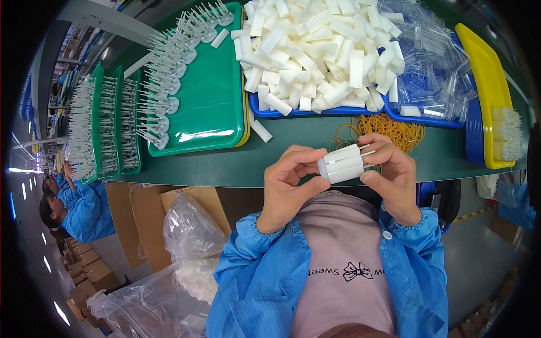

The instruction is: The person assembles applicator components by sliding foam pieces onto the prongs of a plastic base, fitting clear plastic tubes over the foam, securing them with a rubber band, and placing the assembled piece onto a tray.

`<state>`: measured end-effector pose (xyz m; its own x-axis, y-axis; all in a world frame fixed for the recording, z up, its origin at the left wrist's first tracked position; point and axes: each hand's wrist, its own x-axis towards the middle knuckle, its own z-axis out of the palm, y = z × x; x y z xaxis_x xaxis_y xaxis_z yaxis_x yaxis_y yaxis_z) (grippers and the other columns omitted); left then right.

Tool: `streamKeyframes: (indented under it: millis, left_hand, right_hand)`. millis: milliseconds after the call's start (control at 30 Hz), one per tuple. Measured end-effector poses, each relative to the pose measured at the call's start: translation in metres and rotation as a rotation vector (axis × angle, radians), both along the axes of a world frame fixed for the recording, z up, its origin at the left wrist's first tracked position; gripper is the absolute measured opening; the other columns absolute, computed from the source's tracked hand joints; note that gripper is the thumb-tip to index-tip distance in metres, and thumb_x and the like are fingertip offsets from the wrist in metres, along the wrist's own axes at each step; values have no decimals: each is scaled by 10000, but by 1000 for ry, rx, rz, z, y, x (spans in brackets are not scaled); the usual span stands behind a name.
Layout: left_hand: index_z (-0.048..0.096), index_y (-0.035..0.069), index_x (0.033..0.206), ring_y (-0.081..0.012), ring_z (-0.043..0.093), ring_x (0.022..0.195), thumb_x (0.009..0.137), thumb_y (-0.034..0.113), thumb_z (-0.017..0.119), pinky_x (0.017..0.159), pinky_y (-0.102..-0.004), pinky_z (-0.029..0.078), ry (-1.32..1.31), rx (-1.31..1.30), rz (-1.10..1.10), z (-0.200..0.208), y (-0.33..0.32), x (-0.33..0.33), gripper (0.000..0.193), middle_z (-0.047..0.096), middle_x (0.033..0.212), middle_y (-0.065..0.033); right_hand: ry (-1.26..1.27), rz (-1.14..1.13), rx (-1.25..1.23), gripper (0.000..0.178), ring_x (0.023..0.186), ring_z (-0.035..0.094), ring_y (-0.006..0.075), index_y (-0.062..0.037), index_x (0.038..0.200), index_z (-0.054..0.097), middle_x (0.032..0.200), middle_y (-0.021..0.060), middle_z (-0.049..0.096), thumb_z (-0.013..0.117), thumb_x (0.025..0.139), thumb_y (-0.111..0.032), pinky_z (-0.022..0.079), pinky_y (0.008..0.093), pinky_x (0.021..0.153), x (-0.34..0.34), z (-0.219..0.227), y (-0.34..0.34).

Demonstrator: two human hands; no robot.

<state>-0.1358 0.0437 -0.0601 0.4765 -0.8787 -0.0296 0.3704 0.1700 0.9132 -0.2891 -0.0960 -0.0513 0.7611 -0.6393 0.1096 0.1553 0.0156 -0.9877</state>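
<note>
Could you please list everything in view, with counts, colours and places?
White rounded bundle with thin stems: one, white, between both hands
Oblong foam-like blocks: many, white, heaped top centre, strays nearby
Thin plastic pieces: many, clear, right of blocks
Shallow plastic trays: at least two, blue, under those heaps
Thin loops: many, tan, tabletop behind right hand
Stemmed parts: many, white and clear, left
Rectangular plastic trays: several, green, left
Long plastic tray: one, yellow, far right
Flat tabletop: one, dark green, centre
Cardboard boxes: several, brown, lower left
Plastic bag: at least one, clear, lower left
Left hand: one, blue sleeve, bundle's left
Right hand: one, blue sleeve, bundle's right
</note>
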Motion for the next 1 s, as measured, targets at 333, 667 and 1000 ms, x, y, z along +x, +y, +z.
streamKeyframes:
  millis: [333,667,1000]
  left_hand:
    - [543,-47,1175,-212,556,1091,759,-132,638,954,-333,462,-5,-47,96,1,-5,0,435,506,1160,-99]
    - [511,-13,1235,-184,563,1066,801,79,716,903,-295,451,122,-6,163,-4,5,1,489,581,1152,-96]
    - [517,-8,1228,-176,563,1057,796,119,731,903,-291,446,78,4,194,-3,6,5,499,580,1140,-87]
  right_hand:
    - [62,-35,-457,330,1021,532,242,-38,1035,669,999,75,627,739,713,-56,413,357,890,5,25,-16]
    - [620,-308,-1149,369,963,540,296,-86,1102,601,1013,90,606,697,748,-124,420,407,784,-29,16,-92]
    - [492,-288,-1092,278,924,532,268,-109,999,606,967,55,569,680,733,-84,422,384,767,-16,11,-74]
